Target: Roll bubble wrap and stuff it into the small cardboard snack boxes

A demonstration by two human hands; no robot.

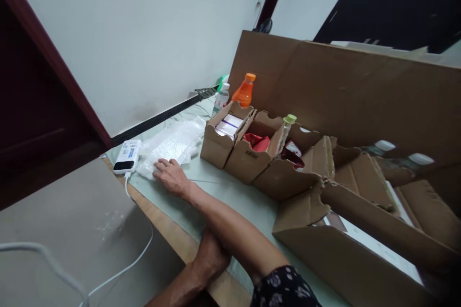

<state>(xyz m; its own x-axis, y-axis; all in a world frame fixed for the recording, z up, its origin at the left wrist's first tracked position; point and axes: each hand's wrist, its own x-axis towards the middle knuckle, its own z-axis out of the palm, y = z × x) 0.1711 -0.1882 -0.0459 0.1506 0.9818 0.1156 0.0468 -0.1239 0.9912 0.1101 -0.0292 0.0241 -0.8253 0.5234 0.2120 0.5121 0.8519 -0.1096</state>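
My right hand (172,176) reaches across to the left and lies on the near end of a sheet of clear bubble wrap (175,141), fingers stretched flat on it. A white power bank (127,155) with a white cable (139,256) lies just left of that hand. My left hand (212,255) rests at the table's near edge, tucked under my right forearm, so its fingers are hidden.
A row of open cardboard boxes (245,160) runs along the pale green table cover (230,196), holding white packs (228,126) and red packets (257,142). An orange bottle (245,90), a clear bottle (221,97) and a green-capped bottle (286,129) stand by them. A tall cardboard sheet (360,91) stands behind.
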